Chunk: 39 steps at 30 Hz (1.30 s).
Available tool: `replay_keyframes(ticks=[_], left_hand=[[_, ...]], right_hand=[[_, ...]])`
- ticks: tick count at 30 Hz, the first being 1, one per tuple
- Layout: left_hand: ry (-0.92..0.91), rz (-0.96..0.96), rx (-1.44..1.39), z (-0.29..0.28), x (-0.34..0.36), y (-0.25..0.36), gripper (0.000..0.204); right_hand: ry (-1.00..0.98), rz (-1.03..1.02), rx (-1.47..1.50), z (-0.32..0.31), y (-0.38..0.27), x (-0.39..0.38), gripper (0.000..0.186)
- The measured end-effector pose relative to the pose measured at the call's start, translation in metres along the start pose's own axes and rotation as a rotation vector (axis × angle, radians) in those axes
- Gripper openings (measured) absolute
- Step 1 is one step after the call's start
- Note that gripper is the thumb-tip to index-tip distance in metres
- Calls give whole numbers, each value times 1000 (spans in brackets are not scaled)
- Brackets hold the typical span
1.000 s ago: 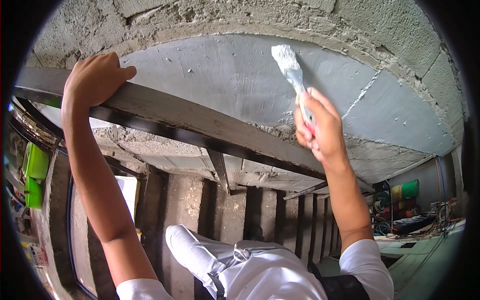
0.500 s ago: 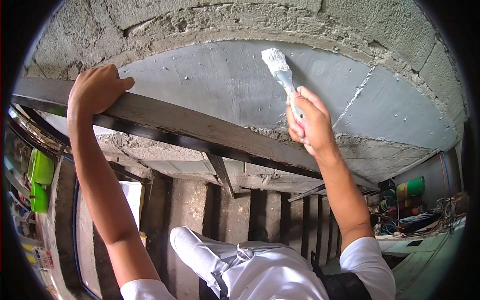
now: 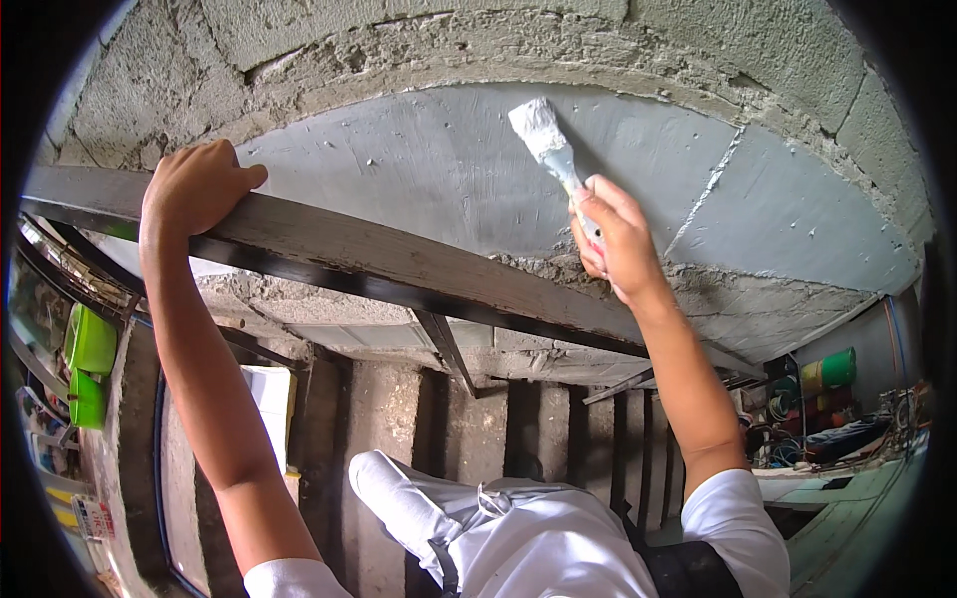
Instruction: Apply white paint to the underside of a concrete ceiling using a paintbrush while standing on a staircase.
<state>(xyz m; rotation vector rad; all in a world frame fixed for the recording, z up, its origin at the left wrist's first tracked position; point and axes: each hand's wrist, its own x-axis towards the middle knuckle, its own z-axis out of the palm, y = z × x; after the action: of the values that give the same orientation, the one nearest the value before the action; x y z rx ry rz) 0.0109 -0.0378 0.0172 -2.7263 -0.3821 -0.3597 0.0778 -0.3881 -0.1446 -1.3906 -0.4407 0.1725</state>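
Head view: The right hand (image 3: 618, 234), right of the frame's centre, grips the paintbrush (image 3: 561, 164) by its handle. The paintbrush sits at upper centre, bristles up and white-coated, over the grey wall band (image 3: 419, 164); bristle contact cannot be confirmed. Relative to the white seam (image 3: 706, 189) at upper right, the bristles have shifted slightly left, placing the brushwork farther along the band. The left hand (image 3: 197, 189), upper left, remains curled over the rail (image 3: 419, 251), a steady hold. Steps (image 3: 478, 434) occupy the lower centre.
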Motion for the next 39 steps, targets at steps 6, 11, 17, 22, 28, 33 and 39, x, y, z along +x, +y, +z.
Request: replay_keyframes(ticks=[6, 11, 17, 22, 28, 33, 39], left_hand=[[-13, -2, 1, -1, 2, 2, 44], [4, -14, 8, 1, 1, 3, 43], [-7, -17, 7, -2, 2, 3, 43], [-25, -29, 18, 0, 1, 3, 43], [-1, -12, 10, 1, 1, 3, 43], [-7, -11, 16, 1, 1, 1, 44], [-24, -29, 32, 3, 4, 1, 44]], right_hand=[[-17, 322, -75, -22, 38, -23, 20], [-74, 38, -30, -30, 5, -28, 22], [104, -118, -165, -44, 22, -11, 22], [95, 204, -138, -49, 35, -36, 23], [96, -73, -84, -38, -11, -33, 25], [185, -20, -52, -47, 27, -29, 24], [141, 291, -28, -63, 42, -57, 19]])
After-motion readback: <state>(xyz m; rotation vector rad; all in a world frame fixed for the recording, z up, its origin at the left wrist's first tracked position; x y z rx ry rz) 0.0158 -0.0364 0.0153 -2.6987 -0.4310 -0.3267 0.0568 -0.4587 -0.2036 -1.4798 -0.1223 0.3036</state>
